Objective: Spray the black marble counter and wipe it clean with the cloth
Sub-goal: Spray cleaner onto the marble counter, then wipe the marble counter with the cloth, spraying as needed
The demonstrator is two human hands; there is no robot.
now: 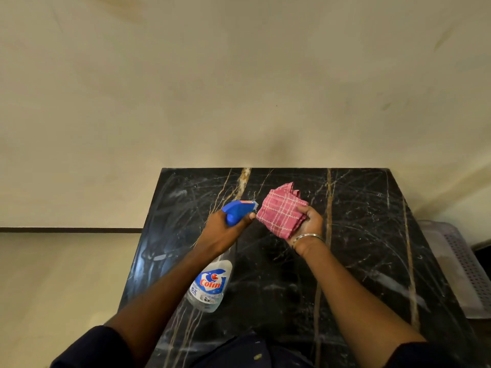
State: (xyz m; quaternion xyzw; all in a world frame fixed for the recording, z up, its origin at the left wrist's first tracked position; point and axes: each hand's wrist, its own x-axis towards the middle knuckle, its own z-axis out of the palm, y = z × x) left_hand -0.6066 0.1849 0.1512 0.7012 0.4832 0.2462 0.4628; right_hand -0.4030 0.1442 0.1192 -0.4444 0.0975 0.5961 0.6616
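My left hand point(225, 229) grips the neck of a clear spray bottle point(210, 285) with a blue trigger head and a blue-and-red label, held above the black marble counter point(358, 248). Its nozzle points right, almost touching a folded pink checked cloth point(281, 211). My right hand point(309, 224) holds that cloth up, palm turned toward the nozzle, with a metal bangle at the wrist. The counter has gold and white veins and pale smears across its surface.
A cream wall point(239, 88) rises directly behind the counter's far edge. Left of the counter runs a dark ledge line point(69, 230) with a cream surface below. A pale perforated plastic basket point(462, 261) sits off the counter's right side.
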